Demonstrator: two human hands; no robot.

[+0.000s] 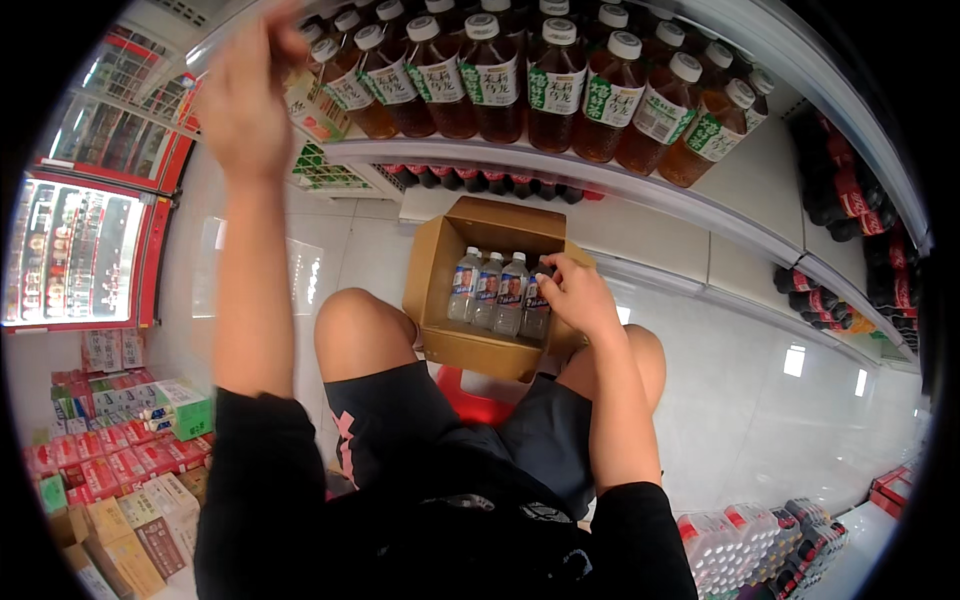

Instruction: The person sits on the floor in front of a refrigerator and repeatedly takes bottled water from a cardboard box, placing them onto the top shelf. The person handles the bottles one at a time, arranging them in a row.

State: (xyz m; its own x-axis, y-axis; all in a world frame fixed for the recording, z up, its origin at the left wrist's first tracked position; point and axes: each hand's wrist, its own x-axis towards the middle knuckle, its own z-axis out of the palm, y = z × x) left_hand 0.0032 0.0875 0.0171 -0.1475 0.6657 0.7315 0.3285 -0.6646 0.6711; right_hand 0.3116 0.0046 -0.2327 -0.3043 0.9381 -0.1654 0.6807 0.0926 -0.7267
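My right hand (579, 291) reaches into the right side of an open cardboard box (480, 351), its fingertips at the cap of the rightmost plastic bottle (535, 300). Several clear bottles with blue labels (510, 291) stand in a row in that box, between my knees. Raised at the upper left, my left hand (247, 97) is blurred, close to the left end of a shelf; whether it holds anything cannot be made out. Rows of amber tea bottles (491, 86) with white caps and green-and-white labels stand on the shelf beyond the box.
The shelf edge (525, 161) curves above the box. Dark cola bottles (487, 181) lie beneath it, and more cola (847, 187) is at the right. A lit drinks fridge (75, 251) and stacked cartons (127, 457) are at the left. Wrapped bottle packs (757, 547) stand lower right.
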